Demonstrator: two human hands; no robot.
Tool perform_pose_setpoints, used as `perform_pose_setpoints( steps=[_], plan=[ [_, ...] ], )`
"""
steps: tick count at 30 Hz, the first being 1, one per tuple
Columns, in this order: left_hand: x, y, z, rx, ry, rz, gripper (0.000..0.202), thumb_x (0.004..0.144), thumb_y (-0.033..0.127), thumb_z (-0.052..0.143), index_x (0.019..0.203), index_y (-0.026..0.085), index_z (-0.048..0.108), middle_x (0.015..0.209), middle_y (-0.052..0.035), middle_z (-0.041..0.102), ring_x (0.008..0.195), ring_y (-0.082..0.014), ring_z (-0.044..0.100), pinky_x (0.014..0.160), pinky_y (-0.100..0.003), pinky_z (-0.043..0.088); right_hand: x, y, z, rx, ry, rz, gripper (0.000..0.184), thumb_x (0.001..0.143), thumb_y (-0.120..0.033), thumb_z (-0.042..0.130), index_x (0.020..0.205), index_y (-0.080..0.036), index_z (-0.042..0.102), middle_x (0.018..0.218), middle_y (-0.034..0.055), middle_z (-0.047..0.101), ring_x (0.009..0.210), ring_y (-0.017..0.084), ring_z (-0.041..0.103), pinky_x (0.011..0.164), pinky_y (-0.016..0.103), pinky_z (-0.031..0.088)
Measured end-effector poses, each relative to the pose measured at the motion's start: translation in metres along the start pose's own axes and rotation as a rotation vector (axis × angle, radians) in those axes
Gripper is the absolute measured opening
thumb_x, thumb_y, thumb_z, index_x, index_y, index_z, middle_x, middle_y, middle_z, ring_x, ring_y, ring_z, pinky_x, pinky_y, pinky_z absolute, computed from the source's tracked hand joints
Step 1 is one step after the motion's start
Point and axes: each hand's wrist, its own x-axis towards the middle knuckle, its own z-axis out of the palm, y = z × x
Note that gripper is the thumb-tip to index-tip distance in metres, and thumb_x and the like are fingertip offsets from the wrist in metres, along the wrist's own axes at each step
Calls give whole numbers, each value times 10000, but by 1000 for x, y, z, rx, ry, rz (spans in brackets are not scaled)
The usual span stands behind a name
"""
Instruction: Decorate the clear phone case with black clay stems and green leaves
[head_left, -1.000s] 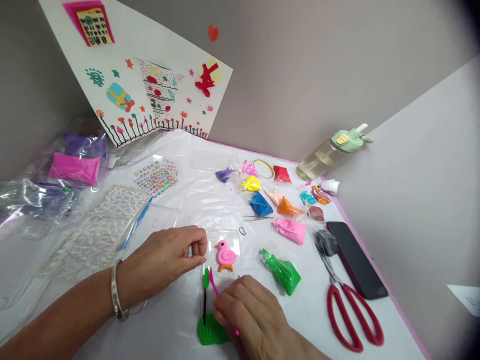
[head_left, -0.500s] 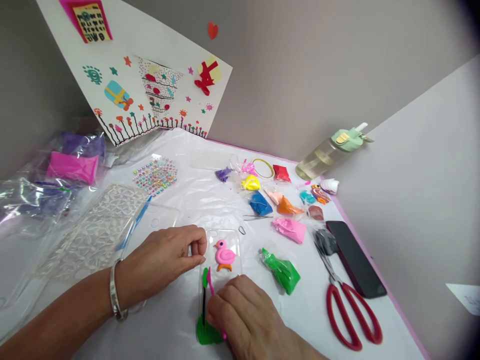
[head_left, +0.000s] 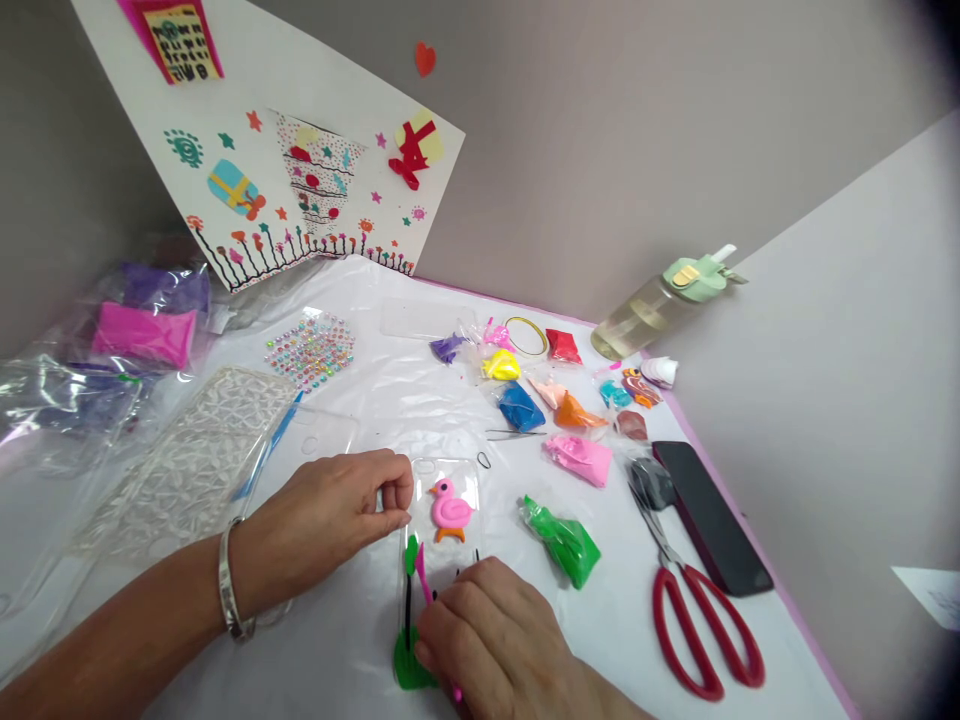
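Note:
A clear phone case (head_left: pixel 465 470) lies on the white table cover, bearing a pink clay duck (head_left: pixel 451 512) with orange feet. Below the duck, a green clay shape with a black stem (head_left: pixel 409 610) stands on a green clay patch (head_left: pixel 411 668). My left hand (head_left: pixel 367 495) is curled closed at the case's left edge, thumb and fingertips against it. In my right hand (head_left: pixel 499 640), closed over the lower part of the case, is a pink modelling tool (head_left: pixel 422 572), its flat tip beside the green shape. Small black pieces show next to my right fingers, partly hidden.
Bagged green clay (head_left: pixel 566 545), pink clay (head_left: pixel 579 458) and blue clay (head_left: pixel 520 406) lie to the right. Red-handled scissors (head_left: pixel 709 630) and a black phone (head_left: pixel 712 520) are further right. A bottle (head_left: pixel 660 305) stands behind; a gem sheet (head_left: pixel 311 350) and textured sheet (head_left: pixel 195 460) lie left.
My right hand has shifted slightly right with the pink tool, and more of the black pieces beside the fingers shows. My left hand stays in place.

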Motion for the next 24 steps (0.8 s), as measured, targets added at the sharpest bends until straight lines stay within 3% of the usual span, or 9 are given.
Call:
perform_pose_setpoints(
  steps=[11, 24],
  plan=[
    [-1, -3, 1, -2, 7, 20, 65, 824, 305, 578, 795, 255, 606, 665, 75, 557, 654, -161, 503, 612, -272, 327, 1, -1, 5, -28, -26, -29, 270, 1013, -65, 418, 854, -125, 628, 643, 15, 554, 604, 169, 464, 603, 294, 396],
    [0, -1, 2, 12, 8, 6, 69, 816, 309, 577, 785, 252, 601, 672, 71, 561, 657, -164, 506, 610, -274, 324, 1, -6, 0, -54, 57, -27, 290, 993, -50, 452, 774, -148, 615, 577, -8, 538, 546, 158, 440, 512, 298, 348]
  ],
)
